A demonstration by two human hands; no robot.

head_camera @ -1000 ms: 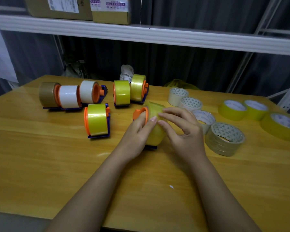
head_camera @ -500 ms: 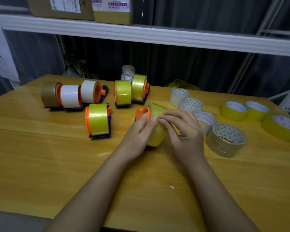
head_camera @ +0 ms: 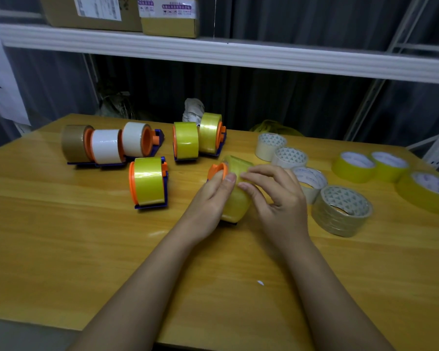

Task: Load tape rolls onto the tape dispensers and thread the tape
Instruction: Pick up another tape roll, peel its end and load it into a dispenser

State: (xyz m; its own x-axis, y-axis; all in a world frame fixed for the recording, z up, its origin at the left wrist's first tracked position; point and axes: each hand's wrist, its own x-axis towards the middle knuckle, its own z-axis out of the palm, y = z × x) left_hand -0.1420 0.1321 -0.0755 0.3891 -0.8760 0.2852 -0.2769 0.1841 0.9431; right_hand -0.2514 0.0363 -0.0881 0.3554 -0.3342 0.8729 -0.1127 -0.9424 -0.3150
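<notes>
A yellow tape roll (head_camera: pixel 236 203) sits on an orange-and-blue dispenser (head_camera: pixel 217 171) at the middle of the wooden table (head_camera: pixel 61 236). My left hand (head_camera: pixel 209 201) grips the roll from its left side, thumb on top. My right hand (head_camera: pixel 274 196) lies against its right side, fingertips curled onto the top of the roll close to my left thumb. The dispenser's blue base is mostly hidden beneath the roll and my hands. Whether a tape end is lifted cannot be made out.
Loaded dispensers stand behind and left: a yellow one (head_camera: pixel 147 182), two yellow (head_camera: pixel 198 140), and a brown-and-white row (head_camera: pixel 107 144). Loose rolls lie right: several clear or white ones (head_camera: pixel 340 209) and three yellow (head_camera: pixel 352 167). A shelf (head_camera: pixel 213 50) with boxes hangs over the far edge.
My fingertips have shifted slightly on top of the roll; both hands stay on it. The view has drifted a little.
</notes>
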